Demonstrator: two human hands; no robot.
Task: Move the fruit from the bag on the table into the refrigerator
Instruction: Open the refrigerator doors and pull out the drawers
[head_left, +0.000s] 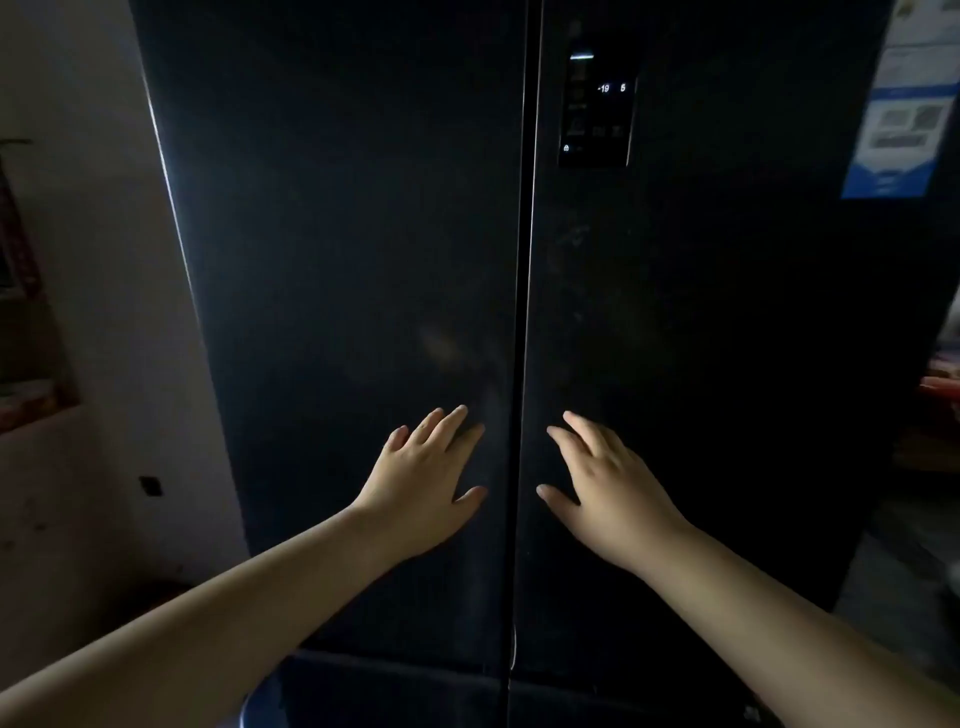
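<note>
1. The refrigerator (363, 260) fills the centre of the frame, dark and shut, its two doors meeting at a vertical seam (522, 312) that runs from the top edge to the bottom just right of centre.
2. The left hand (426, 488) lies with fingers spread, empty, just left of the seam in the lower middle; whether the palm touches the door I cannot tell.
3. The right hand (608, 493) mirrors it just right of the seam, also spread and holding nothing.
4. Both hands sit about equally near the seam, so neither is favoured; the doors' long edges stand upright directly ahead of the fingertips.
5. A lit display (597, 104) sits on the right door, upper right of centre.
6. Neither fruit nor bag is in view.
7. Judging from this, opening the doors at the seam comes next.
</note>
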